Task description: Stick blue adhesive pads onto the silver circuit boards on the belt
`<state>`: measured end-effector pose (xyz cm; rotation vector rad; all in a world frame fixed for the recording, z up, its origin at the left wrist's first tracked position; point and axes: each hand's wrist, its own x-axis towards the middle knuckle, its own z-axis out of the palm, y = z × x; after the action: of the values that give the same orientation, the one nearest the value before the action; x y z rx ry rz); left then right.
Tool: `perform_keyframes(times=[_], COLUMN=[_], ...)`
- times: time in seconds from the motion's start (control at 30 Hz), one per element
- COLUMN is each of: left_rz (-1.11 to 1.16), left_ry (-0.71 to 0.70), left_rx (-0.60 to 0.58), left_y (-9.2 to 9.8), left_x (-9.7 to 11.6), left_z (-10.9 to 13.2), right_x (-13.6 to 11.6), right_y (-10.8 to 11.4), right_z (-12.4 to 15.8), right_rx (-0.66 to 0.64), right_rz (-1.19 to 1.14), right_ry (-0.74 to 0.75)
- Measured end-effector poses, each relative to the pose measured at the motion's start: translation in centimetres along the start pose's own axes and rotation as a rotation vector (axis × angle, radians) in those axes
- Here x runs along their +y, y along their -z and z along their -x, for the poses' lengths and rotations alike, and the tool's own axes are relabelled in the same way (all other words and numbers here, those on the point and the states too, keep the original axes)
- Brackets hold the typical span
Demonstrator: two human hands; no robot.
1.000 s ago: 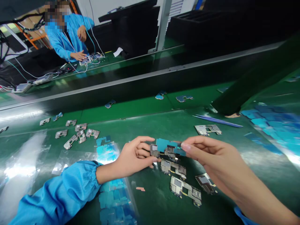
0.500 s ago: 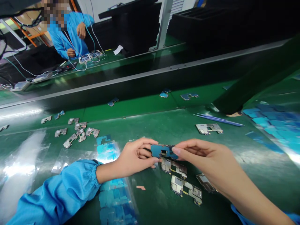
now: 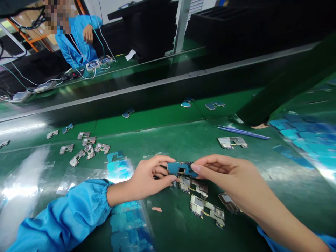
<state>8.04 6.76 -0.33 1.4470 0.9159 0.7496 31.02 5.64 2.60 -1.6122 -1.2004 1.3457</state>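
Observation:
Between my two hands is a small circuit board (image 3: 174,168) with a blue film on its upper face and a cut-out near its middle. My left hand (image 3: 147,178) pinches its left end between thumb and fingers. At the right end, my right hand (image 3: 225,175) grips it, thumb lying on the blue face. Just below the held board lie a bare circuit board (image 3: 193,186) and another silvery board (image 3: 207,210). A further board (image 3: 228,202) is partly hidden by my right hand. A small pink strip (image 3: 156,209) rests on the green mat.
Blue film pieces (image 3: 130,224) lie under my left forearm, with more blue films (image 3: 309,140) at the right. Blue tweezers (image 3: 243,132) lie behind a single board (image 3: 232,142). Several boards (image 3: 89,141) are at the left. A co-worker in blue (image 3: 78,42) sits across the bench.
The view has shifted slightly. Both hands keep hold of the board in nearly the same place. Across the bench, the co-worker's lower hand is no longer visible.

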Motion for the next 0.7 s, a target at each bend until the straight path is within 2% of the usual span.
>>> perform_keyframes(times=[0.7], left_rz=[0.169], left_ry=[0.098], left_rx=[0.017], left_y=[-0.10], left_x=[-0.19], left_z=[-0.11], right_x=[-0.28], right_y=[0.09], right_z=[0.12], right_rx=[-0.001], right_rz=[0.086], right_ry=[0.077])
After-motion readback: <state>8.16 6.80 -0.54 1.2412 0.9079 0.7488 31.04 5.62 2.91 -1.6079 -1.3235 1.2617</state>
